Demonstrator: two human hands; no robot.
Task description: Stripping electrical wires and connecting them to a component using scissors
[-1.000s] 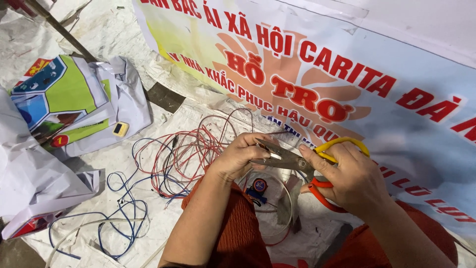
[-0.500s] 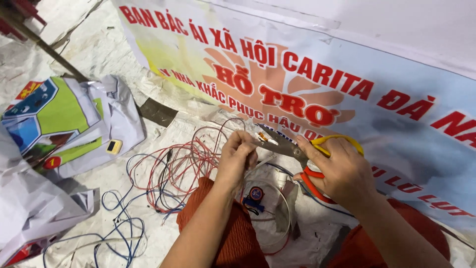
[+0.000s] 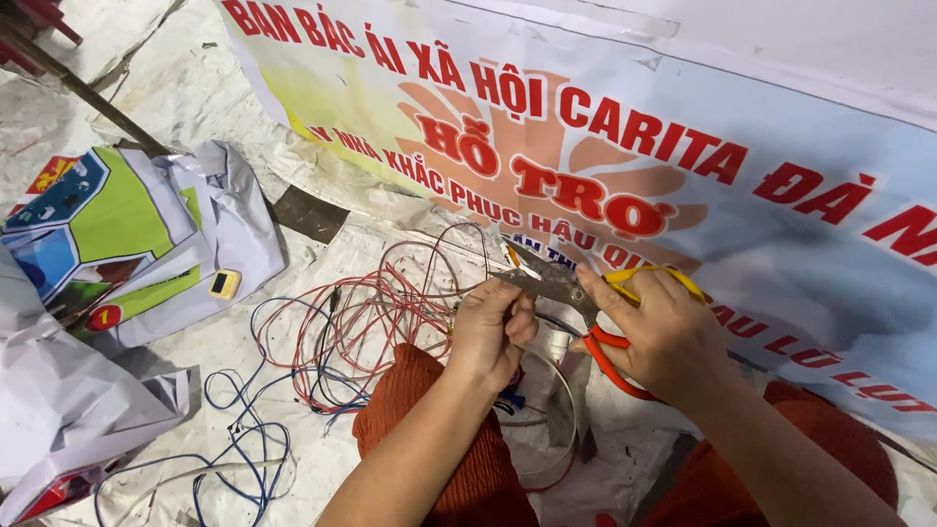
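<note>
My right hand (image 3: 664, 337) grips a pair of scissors (image 3: 576, 293) with a yellow and a red handle loop; the metal blades point left. My left hand (image 3: 493, 332) is closed just below the blades, pinching a thin wire (image 3: 508, 256) that sticks up past the blade tips. Both forearms come in from the bottom over my rust-orange knees (image 3: 468, 468). A tangle of red wires (image 3: 381, 312) lies on the ground just left of my left hand.
Blue and white wires (image 3: 234, 439) trail at the lower left. A crumpled printed plastic bag (image 3: 117, 234) with a small yellow object (image 3: 224, 284) lies at left. A large printed banner (image 3: 683, 146) covers the upper right. White sheeting (image 3: 195, 88) covers the ground.
The view shifted slightly, so hands and scissors sit a little lower. My left hand has curled tighter under the blades. Both hands keep their hold.
</note>
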